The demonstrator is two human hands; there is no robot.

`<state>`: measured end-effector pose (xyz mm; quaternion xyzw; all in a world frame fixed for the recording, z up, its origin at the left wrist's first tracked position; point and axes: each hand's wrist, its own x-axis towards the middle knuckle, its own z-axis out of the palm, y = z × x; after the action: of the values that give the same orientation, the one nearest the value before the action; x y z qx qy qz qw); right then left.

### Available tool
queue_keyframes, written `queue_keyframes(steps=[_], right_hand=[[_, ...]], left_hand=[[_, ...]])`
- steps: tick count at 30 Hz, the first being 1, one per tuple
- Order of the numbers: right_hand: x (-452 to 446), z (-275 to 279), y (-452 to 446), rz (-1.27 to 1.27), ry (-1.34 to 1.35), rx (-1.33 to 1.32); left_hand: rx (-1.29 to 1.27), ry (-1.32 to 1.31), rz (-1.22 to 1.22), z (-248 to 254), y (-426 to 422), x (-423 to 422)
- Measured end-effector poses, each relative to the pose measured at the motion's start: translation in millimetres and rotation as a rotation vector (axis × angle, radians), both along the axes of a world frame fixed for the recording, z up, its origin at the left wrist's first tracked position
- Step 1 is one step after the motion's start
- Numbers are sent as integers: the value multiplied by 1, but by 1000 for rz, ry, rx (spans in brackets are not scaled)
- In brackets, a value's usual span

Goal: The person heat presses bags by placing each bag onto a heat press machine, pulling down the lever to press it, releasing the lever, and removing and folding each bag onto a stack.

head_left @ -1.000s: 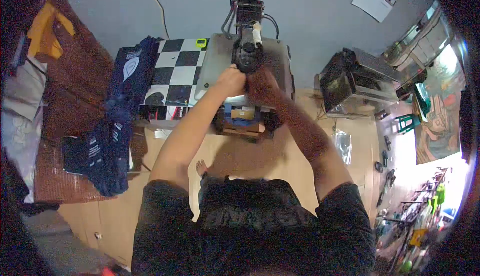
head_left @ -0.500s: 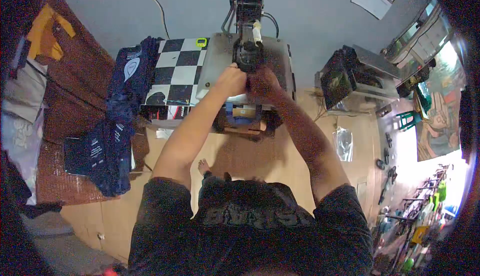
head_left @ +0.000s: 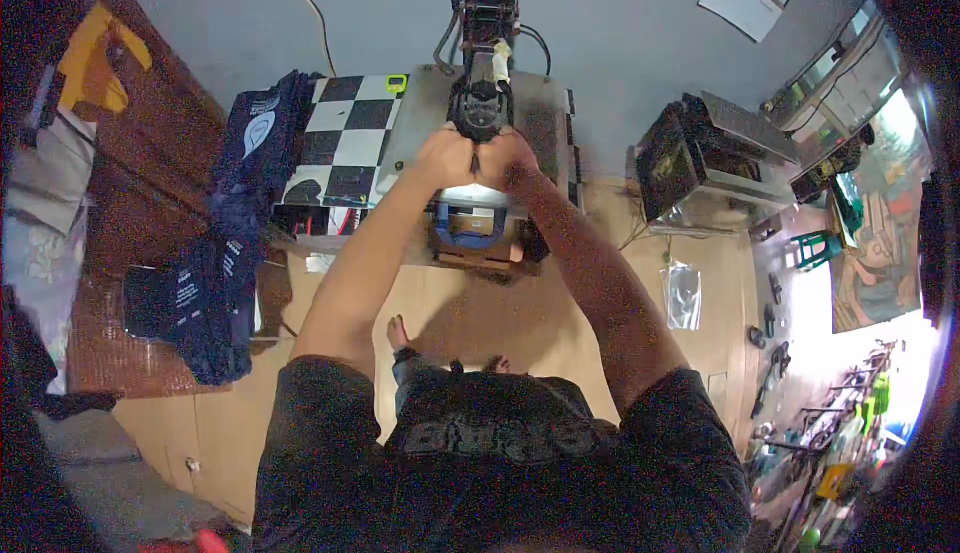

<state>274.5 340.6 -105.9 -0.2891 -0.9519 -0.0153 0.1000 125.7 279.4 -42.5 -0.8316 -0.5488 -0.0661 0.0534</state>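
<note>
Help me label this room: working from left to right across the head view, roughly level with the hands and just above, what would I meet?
Yellow garment, upper dark blue shirts, checkered surface, left hand, right hand, dark boxy unit, illustrated panel.

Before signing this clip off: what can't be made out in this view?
All in the head view:
Grip of left hand and right hand: hidden by their backs.
Anything under the plate: covered by it.
Screen of the green gadget: too small, grainy.
Print on the wall sheet: too small.
Red thing, bottom left: cut off by the lower edge.
</note>
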Motion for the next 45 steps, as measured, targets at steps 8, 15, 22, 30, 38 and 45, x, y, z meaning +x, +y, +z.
queue_keyframes(steps=[8, 15, 22, 30, 38, 45], right_hand=[[8, 28, -16, 17, 190, 219], [12, 33, -21, 86, 205, 316], [10, 32, -22, 69, 247, 324], [9, 17, -15, 37, 222, 233], [1, 21, -15, -33, 33, 161], [5, 6, -14, -85, 103, 186]], left_hand=[[144, -55, -54, -9, 4, -3], [32, 37, -32, -6, 4, 0], [23, 21, 17, -1, 2, 1], [173, -68, -46, -30, 10, -5], [178, -130, -117, -24, 11, -8], [146, -98, -103, -16, -1, -9]])
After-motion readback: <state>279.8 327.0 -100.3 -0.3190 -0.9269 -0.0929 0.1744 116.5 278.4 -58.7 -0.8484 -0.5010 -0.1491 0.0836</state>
